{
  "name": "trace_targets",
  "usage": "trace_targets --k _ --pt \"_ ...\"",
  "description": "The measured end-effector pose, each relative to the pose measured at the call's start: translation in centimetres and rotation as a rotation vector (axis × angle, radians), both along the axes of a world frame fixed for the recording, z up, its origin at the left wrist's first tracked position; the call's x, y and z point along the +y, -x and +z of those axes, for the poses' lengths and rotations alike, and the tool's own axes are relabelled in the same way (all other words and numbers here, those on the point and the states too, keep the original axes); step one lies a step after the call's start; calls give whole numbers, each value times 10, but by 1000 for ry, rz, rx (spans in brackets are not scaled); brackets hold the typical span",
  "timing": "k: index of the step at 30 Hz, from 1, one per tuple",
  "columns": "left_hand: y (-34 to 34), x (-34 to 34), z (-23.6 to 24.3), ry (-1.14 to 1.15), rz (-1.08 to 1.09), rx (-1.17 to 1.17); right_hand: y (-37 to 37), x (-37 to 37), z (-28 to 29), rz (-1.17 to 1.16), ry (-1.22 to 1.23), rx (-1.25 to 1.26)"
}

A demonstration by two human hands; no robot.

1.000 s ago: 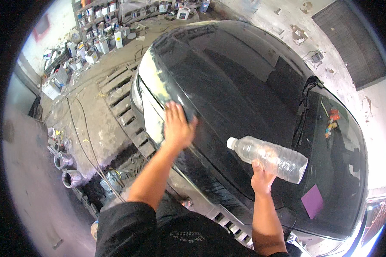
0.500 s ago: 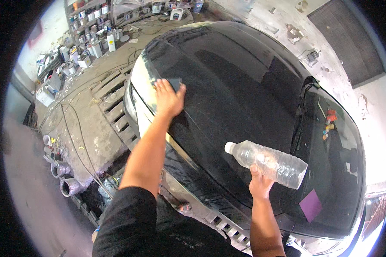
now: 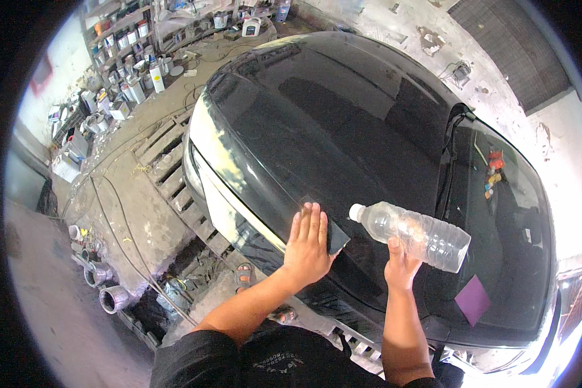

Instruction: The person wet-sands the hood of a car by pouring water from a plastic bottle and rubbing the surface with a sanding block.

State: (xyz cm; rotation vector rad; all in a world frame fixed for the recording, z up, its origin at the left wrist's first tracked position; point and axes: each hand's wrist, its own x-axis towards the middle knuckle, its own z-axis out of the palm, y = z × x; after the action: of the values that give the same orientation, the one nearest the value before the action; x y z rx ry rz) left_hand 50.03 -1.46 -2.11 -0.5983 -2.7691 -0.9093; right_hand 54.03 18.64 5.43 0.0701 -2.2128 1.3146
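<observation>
My left hand (image 3: 308,246) lies with fingers stretched over a dark grey sheet of sandpaper (image 3: 337,238), pressing it to the hood near its edge. Part of the sheet sticks out beside the thumb; the rest is hidden under the palm. The black car hood (image 3: 343,129) has pale yellowish patches (image 3: 223,155) along its front edge. In my right hand (image 3: 402,262) is a clear plastic bottle (image 3: 427,236) with a white cap, tilted on its side above the hood. Its cap points toward my left hand.
A purple square sheet (image 3: 473,300) rests near the base of the windshield. Small orange and yellow items (image 3: 494,171) show at the windshield. Paint cans and containers fill shelves (image 3: 119,45) at the far left. Slatted grating (image 3: 168,161) and loose cables (image 3: 119,233) lie on the floor.
My left hand has slid from the hood's front edge back toward me and to the right, with the sandpaper. The bottle stays in my right hand, nearly unmoved.
</observation>
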Motion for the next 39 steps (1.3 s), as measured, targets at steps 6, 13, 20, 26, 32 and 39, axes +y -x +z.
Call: trace_targets --k 6,13,20,26,32,39 --pt "148 -93 -1 92 154 -120 -12 8 1 -20 -27 -3" --pt "79 -21 -9 135 27 78 -44 40 -10 -156 72 -43" --pt "2 31 20 14 -232 -18 -42 46 -3 -179 -3 -2" --pt "174 -83 -16 318 157 99 -73 56 -8 -239 13 25" --pt "15 59 8 202 -209 37 -100 77 -12 -324 41 -3" --pt "-23 61 14 -25 -400 53 -96 76 -5 -299 47 23"
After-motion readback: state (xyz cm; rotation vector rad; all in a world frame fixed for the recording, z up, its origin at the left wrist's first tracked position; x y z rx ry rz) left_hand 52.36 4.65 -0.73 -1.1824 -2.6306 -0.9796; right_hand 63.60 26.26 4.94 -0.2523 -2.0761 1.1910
